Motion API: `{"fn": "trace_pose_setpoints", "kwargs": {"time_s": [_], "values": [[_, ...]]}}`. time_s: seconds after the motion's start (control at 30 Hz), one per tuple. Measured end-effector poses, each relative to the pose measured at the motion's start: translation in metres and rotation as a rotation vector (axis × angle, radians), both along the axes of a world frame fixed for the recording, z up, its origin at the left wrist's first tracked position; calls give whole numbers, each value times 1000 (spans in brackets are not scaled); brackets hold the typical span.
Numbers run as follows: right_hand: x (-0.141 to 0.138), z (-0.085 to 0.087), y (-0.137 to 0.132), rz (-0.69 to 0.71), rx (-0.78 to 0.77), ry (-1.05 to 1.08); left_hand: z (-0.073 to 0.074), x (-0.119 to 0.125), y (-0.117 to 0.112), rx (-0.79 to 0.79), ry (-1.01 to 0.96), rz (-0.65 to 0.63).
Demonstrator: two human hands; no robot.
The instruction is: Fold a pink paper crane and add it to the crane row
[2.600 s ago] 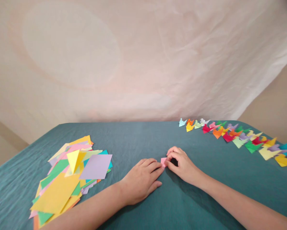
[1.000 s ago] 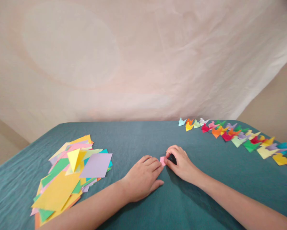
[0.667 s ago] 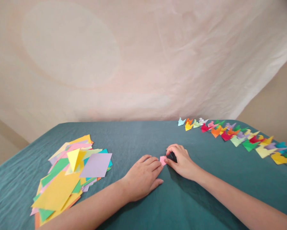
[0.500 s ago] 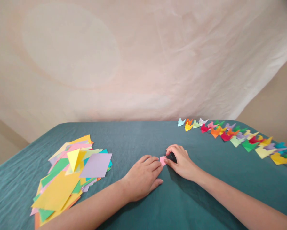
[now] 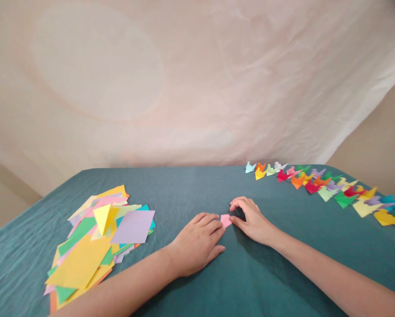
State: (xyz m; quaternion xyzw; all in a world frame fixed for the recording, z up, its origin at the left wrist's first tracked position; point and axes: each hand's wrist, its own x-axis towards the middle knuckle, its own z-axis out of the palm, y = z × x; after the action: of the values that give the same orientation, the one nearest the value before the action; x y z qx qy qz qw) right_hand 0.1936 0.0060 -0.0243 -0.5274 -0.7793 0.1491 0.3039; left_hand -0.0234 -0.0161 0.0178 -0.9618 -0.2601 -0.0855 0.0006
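Note:
A small folded piece of pink paper [image 5: 226, 220] lies on the dark green cloth between my two hands. My left hand [image 5: 199, 242] rests palm down with its fingers stretched out, fingertips on the paper's left edge. At the paper's right edge is the thumb of my right hand [image 5: 250, 220]. The index finger of that hand curves above, apart from the thumb, leaving a gap with nothing in it. The ends of the left fingers cover part of the paper, so its full outline is hidden.
On the left lies a loose pile of coloured paper sheets [image 5: 81, 259], with a yellow folded piece [image 5: 103, 218] and a lilac sheet [image 5: 134, 226] on top. Several folded paper birds [image 5: 345, 199] stand in rows along the right. A pale cloth [image 5: 197, 88] hangs behind the table.
The right index finger and thumb have spread a little wider, and more of the pink paper shows. My left hand stays almost where it was.

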Motion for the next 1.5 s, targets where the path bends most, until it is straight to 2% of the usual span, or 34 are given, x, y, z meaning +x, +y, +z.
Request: {"fn": "trace_pose_setpoints", "kwargs": {"time_s": [0.2,0.3,0.43,0.6,0.73,1.0,1.5], "values": [[4,-2,2,26,39,93,-1,-1,0,-9,-11,2],[4,1,-3,63,108,119,-1,-1,0,-15,-6,1],[2,10,-16,219,230,-92,0,-1,-1,-12,-6,11],[-2,13,-25,291,314,-351,-1,-1,-1,-3,-6,8],[-1,11,-25,305,326,-413,-1,0,0,-14,-6,7],[-5,13,-26,324,335,-406,-1,-1,0,-8,-13,8],[-1,16,-23,264,374,-528,-3,0,0,-8,-7,8]]}}
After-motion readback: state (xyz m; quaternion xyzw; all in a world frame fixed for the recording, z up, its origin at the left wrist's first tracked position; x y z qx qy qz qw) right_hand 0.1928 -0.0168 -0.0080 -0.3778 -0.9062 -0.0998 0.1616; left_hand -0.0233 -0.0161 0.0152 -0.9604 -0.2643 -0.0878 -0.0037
